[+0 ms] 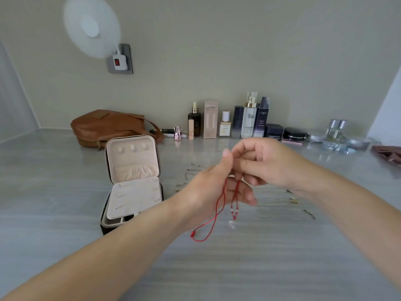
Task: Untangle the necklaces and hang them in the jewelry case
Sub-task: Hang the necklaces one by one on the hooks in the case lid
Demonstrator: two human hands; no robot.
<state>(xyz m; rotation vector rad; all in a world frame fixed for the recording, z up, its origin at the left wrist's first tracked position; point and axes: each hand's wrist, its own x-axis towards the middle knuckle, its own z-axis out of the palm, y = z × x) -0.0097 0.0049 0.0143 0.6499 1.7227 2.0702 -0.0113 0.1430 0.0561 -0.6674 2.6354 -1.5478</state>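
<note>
- The left hand (213, 187) and the right hand (263, 162) are meeting above the grey streaked countertop (65, 213), both pinching the upper part of a red cord necklace (219, 205) between thumb and fingertips.
- The necklace is hanging down in thin loops; one strand is carrying small red and white beads and a pale, clear pendant at its low end, and another is ending in a small red knot just above the surface.
- The jewelry case (132, 183) is sitting open to the left of the hands, well apart from the cord: dark outer shell, zip edge, pale pink velvety lining, three rounded studs and a gathered pocket in the upright lid.
- Thin metal chains (191, 174) are lying on the countertop behind and beside the hands; their exact tangle cannot be told.
- A tan leather bag (108, 127) is resting behind the case.
- A row of cosmetic bottles and jars (249, 120) is standing along the wall.
- A round white fan (92, 26) is showing blurred at the upper left.
</note>
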